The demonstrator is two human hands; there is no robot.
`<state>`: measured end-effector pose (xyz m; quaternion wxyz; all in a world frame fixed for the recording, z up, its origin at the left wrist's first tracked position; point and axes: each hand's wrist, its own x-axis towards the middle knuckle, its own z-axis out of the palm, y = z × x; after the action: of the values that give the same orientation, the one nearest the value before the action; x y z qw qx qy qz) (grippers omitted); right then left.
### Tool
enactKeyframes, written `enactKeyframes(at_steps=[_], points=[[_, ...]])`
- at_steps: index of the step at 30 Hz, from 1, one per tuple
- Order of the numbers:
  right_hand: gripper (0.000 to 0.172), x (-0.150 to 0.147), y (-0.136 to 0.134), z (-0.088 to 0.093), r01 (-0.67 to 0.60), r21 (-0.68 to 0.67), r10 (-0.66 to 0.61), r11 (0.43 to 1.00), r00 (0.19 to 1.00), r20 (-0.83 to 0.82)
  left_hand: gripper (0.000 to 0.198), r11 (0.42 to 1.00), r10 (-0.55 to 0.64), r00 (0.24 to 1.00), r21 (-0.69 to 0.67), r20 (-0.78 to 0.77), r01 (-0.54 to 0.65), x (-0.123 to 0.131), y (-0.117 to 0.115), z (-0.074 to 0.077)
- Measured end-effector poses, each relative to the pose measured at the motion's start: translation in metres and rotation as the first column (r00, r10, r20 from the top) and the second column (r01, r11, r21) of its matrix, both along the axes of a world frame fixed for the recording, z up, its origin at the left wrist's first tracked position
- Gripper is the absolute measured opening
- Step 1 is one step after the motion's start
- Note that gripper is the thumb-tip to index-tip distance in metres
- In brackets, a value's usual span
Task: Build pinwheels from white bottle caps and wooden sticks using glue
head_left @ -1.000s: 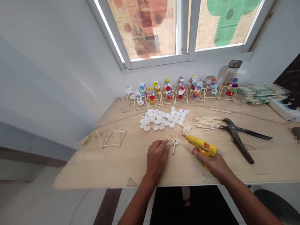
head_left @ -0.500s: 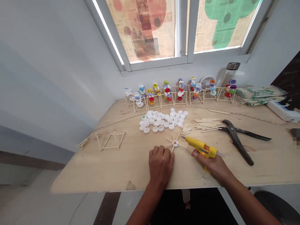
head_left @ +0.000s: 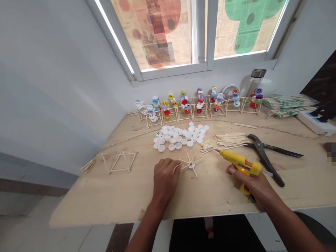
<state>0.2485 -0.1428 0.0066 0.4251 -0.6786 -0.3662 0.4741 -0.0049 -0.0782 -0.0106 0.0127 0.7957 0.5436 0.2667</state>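
Glue gun (head_left: 237,162) withdrawn rightward | right hand (head_left: 256,185) grips it | left hand (head_left: 164,178) pinches stick wheel (head_left: 191,163)

Plywood counter (head_left: 105,196). Spoked cap (head_left: 191,163) at left hand (head_left: 165,178) fingertips, white caps (head_left: 181,134) beyond. Stick frame (head_left: 119,161) to its left. Sticks (head_left: 231,139) and cutters (head_left: 265,155) beyond right hand (head_left: 256,185). Models (head_left: 196,103) farthest out.

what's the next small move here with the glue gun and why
Probably swing the glue gun nozzle left to the white cap at the hub of the stick star. The right hand grips the gun, its light glows orange, and its tip points that way but sits apart from the sticks. The left hand rests on one spoke's end.
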Motion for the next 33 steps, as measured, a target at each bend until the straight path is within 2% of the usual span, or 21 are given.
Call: enactKeyframes(at_steps=[3,7,10,14,20,28,30,33], points=[[0.033,0.006,-0.001,0.003,0.024,-0.007,-0.024,1.000,0.999,0.032,0.014,0.994,-0.105,0.994,-0.035,-0.025,0.104,0.023,0.014,0.013],[0.032,0.011,-0.002,0.003,0.012,-0.015,-0.011,1.000,0.999,0.051,0.016,0.960,-0.275,0.944,-0.112,-0.182,0.258,0.061,0.039,0.023],[0.031,0.014,-0.003,-0.001,-0.001,0.017,0.001,1.000,1.000,0.013,0.019,0.940,-0.338,0.889,-0.163,-0.308,0.301,0.085,0.053,0.021],[0.036,0.016,-0.003,-0.007,0.020,0.032,-0.019,0.999,0.999,-0.031,0.018,0.937,-0.346,0.846,-0.195,-0.405,0.290,0.105,0.061,0.015],[0.036,0.018,-0.002,-0.010,0.011,0.074,-0.005,0.997,0.996,-0.085,0.020,0.939,-0.339,0.841,-0.198,-0.422,0.280,0.116,0.059,0.013],[0.031,0.016,-0.005,-0.007,0.014,-0.007,-0.014,1.000,0.998,-0.063,0.018,0.944,-0.307,0.862,-0.240,-0.403,0.225,0.125,0.059,0.014],[0.032,0.015,-0.006,-0.006,0.024,-0.029,-0.025,0.999,0.998,-0.060,0.015,0.942,-0.308,0.872,-0.251,-0.381,0.223,0.126,0.058,0.017],[0.032,0.015,-0.006,-0.005,0.066,0.023,-0.065,0.998,0.997,-0.040,0.013,0.941,-0.302,0.891,-0.255,-0.340,0.222,0.119,0.052,0.028]])
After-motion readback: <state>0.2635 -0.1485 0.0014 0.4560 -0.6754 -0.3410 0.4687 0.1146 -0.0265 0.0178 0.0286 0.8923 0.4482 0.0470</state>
